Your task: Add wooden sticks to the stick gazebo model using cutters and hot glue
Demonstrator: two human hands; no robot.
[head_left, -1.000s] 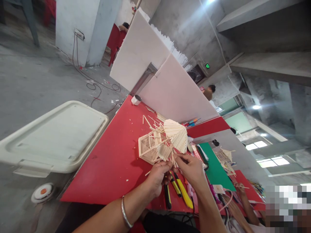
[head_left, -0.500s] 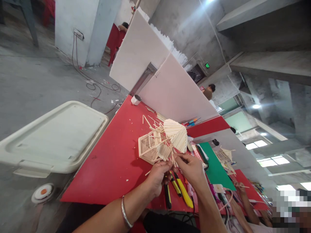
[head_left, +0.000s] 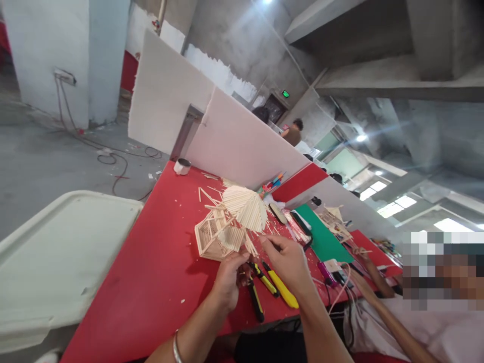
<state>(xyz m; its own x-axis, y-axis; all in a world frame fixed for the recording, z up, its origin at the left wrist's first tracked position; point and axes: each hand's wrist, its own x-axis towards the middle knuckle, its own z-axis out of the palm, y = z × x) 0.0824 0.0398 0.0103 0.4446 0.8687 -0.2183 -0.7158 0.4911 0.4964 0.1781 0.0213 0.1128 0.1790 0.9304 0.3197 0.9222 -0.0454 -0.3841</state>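
My left hand [head_left: 227, 282] is closed, with its thumb near the lower edge of a small panel of thin wooden sticks [head_left: 232, 238]; whether it grips the panel I cannot tell. To its right, my right hand [head_left: 287, 259] pinches thumb and forefinger near loose sticks [head_left: 250, 245]; anything between them is too small to make out. Beyond the hands sits a many-sided stick frame [head_left: 206, 244], partly behind the panel. A larger fan-shaped stick roof [head_left: 245, 205] rests behind it. Below the hands lie yellow-and-black pliers [head_left: 266, 281] and a yellow-handled tool [head_left: 283, 290].
The red table [head_left: 151, 282] has a white cup [head_left: 182, 166] at its far corner and a white partition [head_left: 242, 136] behind. A green mat [head_left: 321, 237] lies to the right, near another person's hand [head_left: 361, 252]. A pale plastic lid [head_left: 68, 252] is at left.
The camera view has turned, so the table and structure appear further left. Both of my hands stay close together by the sticks, with the right one slightly further from the left.
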